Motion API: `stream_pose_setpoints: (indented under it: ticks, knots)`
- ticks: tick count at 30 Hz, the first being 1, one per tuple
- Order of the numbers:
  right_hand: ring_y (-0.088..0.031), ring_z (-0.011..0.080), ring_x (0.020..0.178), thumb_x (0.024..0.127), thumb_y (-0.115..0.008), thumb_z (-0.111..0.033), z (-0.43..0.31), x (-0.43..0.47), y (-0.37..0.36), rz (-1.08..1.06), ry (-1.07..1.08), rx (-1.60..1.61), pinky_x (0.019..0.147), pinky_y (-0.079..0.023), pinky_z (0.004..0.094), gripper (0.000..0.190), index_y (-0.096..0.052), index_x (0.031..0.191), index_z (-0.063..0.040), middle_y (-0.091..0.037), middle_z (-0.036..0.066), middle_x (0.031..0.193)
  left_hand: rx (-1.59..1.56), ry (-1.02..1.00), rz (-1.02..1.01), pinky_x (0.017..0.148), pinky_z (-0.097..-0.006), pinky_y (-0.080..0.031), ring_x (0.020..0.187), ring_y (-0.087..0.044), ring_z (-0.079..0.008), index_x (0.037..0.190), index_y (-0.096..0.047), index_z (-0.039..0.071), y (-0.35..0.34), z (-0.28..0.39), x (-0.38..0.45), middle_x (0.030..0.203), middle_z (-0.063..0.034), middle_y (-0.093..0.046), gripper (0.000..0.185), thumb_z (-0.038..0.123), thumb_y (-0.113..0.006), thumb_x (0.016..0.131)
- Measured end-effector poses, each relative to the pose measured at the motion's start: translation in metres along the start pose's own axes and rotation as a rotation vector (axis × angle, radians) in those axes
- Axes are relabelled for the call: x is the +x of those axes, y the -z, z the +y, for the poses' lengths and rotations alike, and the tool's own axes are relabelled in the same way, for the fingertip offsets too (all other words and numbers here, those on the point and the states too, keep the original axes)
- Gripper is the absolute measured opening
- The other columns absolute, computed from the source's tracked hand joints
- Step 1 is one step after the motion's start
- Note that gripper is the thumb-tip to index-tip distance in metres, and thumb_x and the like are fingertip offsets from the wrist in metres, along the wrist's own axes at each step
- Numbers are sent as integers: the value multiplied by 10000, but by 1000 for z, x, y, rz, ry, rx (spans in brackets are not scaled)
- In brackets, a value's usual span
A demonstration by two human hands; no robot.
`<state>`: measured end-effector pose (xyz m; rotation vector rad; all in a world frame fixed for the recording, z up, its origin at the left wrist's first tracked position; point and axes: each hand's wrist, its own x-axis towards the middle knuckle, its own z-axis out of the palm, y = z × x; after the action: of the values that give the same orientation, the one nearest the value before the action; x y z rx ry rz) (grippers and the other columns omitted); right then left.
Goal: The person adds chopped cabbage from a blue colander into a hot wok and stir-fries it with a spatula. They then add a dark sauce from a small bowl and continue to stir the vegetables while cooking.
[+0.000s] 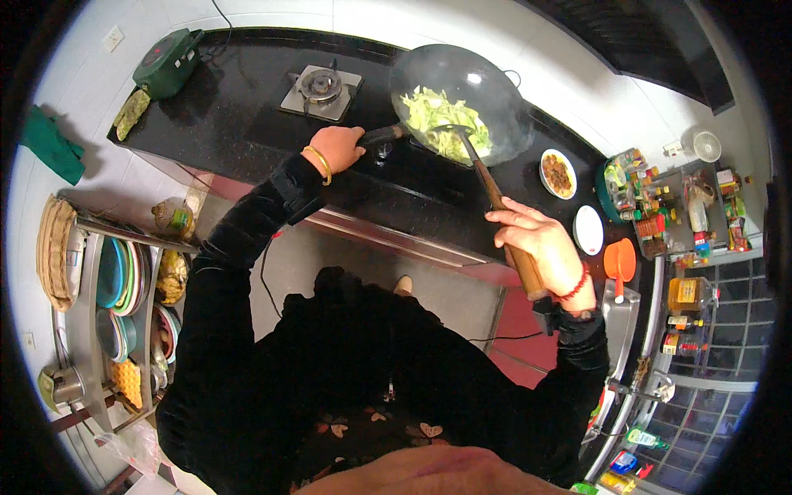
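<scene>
My left hand, with a gold-coloured bangle at its wrist, is closed around the dark handle of a large wok. Chopped pale-green vegetables lie in the side of the wok nearest me. My right hand, wearing a red bead bracelet, grips the wooden handle of a long metal spatula. The spatula's head rests among the vegetables and is partly hidden by them. The wok sits over the right part of the black counter; the burner beneath it is mostly hidden.
A bare gas burner is left of the wok. To its right stand a bowl of brown food pieces, a white dish and an orange ladle. Bottles crowd the right corner; a green appliance stands far left.
</scene>
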<state>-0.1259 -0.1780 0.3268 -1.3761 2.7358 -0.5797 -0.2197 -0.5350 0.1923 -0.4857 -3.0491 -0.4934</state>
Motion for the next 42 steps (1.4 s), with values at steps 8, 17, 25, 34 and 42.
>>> stream_pose_setpoints:
  ticks: [8,17,25,34,42]
  knots:
    - [-508,355,1083,645,-483,30,16,49,-61,170,-73,5,957,-389,388,173,-552,789,-37,-598,144,1045,42,-61,4,696,-442,-459,798,-584,-355,1054,-538,59,1,-4,3,826,-171,-613,336,263,-578,790]
    - [-565,280,1013,792,-476,-95,42,57,-71,361,-281,202,920,-407,355,129,-587,831,-42,-632,100,955,45,-53,20,680,-435,-468,775,-592,-355,1049,-543,59,-6,-7,3,813,-169,-619,344,279,-587,788]
    - [-555,277,1044,616,-610,31,34,27,-52,234,-31,-83,898,-445,354,291,-607,885,-79,-598,108,1095,33,-27,-15,704,-425,-469,805,-593,-344,1068,-547,70,-2,-5,3,853,-160,-622,344,278,-577,795]
    - [-614,150,674,784,-619,-192,119,67,91,738,-615,349,537,-528,259,191,-619,907,-45,-615,82,840,-12,71,58,712,-425,-468,823,-593,-336,1103,-537,88,-7,2,-6,880,-154,-625,349,259,-573,801]
    - [-625,307,749,770,-637,-168,250,99,74,802,-696,921,577,-565,381,244,-558,974,-61,-573,145,955,-11,258,132,732,-429,-463,841,-588,-341,1148,-532,131,-13,21,-9,897,-154,-624,362,223,-564,800]
